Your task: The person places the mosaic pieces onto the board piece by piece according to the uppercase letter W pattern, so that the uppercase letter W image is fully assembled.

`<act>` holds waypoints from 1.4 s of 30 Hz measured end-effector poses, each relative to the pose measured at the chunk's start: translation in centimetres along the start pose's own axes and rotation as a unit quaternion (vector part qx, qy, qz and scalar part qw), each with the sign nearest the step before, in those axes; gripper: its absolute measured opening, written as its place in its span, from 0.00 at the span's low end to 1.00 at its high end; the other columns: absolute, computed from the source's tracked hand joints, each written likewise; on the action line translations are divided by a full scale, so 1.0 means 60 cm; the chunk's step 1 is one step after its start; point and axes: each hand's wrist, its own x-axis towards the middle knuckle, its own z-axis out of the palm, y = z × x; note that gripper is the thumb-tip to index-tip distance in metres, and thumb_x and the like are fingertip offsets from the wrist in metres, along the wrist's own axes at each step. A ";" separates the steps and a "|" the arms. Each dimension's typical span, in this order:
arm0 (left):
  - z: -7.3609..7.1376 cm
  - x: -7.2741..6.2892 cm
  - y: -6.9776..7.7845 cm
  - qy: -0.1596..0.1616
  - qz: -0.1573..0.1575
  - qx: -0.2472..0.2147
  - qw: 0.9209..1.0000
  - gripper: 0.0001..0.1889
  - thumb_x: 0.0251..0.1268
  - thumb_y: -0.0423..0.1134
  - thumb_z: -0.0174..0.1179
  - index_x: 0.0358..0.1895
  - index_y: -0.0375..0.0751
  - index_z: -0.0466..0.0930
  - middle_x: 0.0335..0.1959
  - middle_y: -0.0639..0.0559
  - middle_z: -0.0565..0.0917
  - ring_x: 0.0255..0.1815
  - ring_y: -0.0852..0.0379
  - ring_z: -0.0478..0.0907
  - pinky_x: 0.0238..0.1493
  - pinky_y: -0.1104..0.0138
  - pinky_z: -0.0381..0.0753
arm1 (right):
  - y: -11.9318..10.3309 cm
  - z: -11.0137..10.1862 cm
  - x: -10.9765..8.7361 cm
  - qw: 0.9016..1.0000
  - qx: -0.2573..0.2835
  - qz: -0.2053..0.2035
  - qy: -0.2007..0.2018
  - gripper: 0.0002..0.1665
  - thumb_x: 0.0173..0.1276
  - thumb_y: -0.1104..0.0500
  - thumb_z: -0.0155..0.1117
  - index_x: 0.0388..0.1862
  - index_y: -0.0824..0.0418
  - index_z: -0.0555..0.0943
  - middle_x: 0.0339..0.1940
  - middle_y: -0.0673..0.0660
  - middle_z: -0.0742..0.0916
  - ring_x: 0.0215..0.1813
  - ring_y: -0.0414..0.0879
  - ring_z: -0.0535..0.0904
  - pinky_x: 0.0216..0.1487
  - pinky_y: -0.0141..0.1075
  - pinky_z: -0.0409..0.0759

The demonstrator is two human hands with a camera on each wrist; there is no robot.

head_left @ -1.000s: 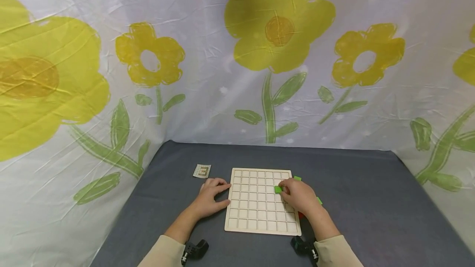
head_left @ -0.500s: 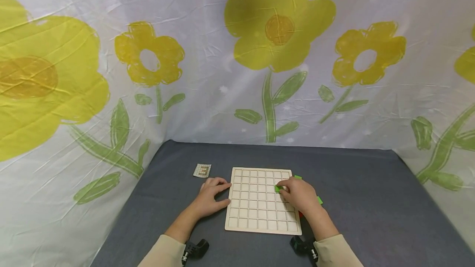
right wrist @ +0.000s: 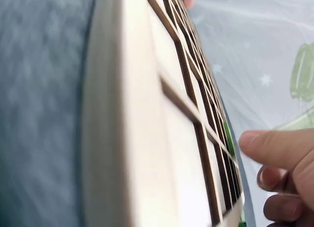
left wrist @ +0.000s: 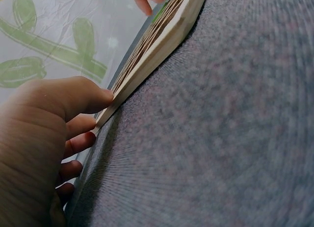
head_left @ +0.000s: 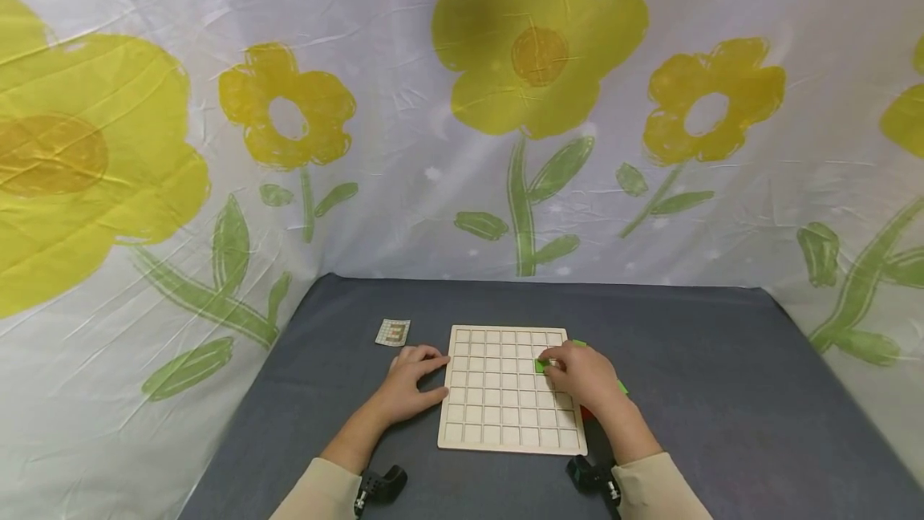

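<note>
A pale wooden grid board [head_left: 500,416] lies on the dark cloth between both hands. My left hand [head_left: 407,385] rests at its left edge, thumb and a finger spread apart and touching the rim; the left wrist view shows the thumb [left wrist: 95,95] against the board's side. At the board's right part, my right hand [head_left: 583,375] pinches a small green square tile [head_left: 540,366] between thumb and index finger. That tile [right wrist: 229,138] lies low at the grid surface in the right wrist view, beside the thumb [right wrist: 255,141]. The fingers cover part of it.
Beyond the board's left corner lies a small card [head_left: 393,332] printed with a grid pattern. More green pieces [head_left: 580,343] and a red piece [head_left: 587,413] lie along the board's right side, partly hidden by the right hand. A flowered curtain [head_left: 404,207] stands behind the table.
The right fingers have shifted slightly over the green tile, covering more of it. The left hand and the board have stayed in place.
</note>
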 end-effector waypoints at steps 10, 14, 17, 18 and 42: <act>0.002 -0.001 -0.001 0.001 0.003 0.002 1.000 0.27 0.65 0.45 0.69 0.66 0.41 0.82 0.58 0.48 0.77 0.63 0.44 0.67 0.62 0.42 0.62 | 0.042 -0.025 -0.002 0.997 0.061 0.045 0.013 0.15 0.70 0.56 0.72 0.55 0.56 0.89 0.34 0.49 0.81 0.29 0.43 0.72 0.31 0.40 0.72; 0.002 0.000 -0.003 0.002 0.004 -0.001 1.000 0.27 0.65 0.44 0.69 0.66 0.41 0.81 0.59 0.48 0.77 0.63 0.44 0.67 0.61 0.43 0.62 | 0.059 -0.044 -0.007 0.990 0.115 0.074 0.014 0.16 0.72 0.57 0.70 0.56 0.58 0.88 0.36 0.52 0.82 0.30 0.46 0.73 0.31 0.40 0.72; 0.002 0.001 -0.004 0.003 0.005 0.000 1.000 0.26 0.65 0.45 0.69 0.66 0.41 0.82 0.59 0.49 0.77 0.62 0.44 0.67 0.61 0.43 0.62 | 0.072 -0.056 -0.010 0.984 0.151 0.097 0.010 0.16 0.74 0.57 0.67 0.59 0.59 0.87 0.37 0.54 0.83 0.32 0.48 0.73 0.33 0.41 0.72; 0.003 0.001 -0.004 0.004 0.005 0.002 1.000 0.26 0.66 0.45 0.69 0.66 0.41 0.82 0.59 0.49 0.77 0.62 0.44 0.67 0.61 0.43 0.63 | 0.076 -0.060 -0.011 0.981 0.164 0.102 0.008 0.17 0.75 0.58 0.67 0.59 0.59 0.87 0.38 0.54 0.83 0.33 0.48 0.73 0.33 0.41 0.72; 0.006 0.001 -0.007 0.007 0.011 0.005 1.000 0.27 0.66 0.47 0.69 0.66 0.43 0.82 0.59 0.49 0.77 0.62 0.45 0.67 0.61 0.43 0.63 | 0.159 -0.069 -0.044 0.964 0.220 0.128 -0.080 0.20 0.63 0.58 0.77 0.53 0.64 0.88 0.22 0.52 0.67 0.28 0.48 0.63 0.32 0.41 0.63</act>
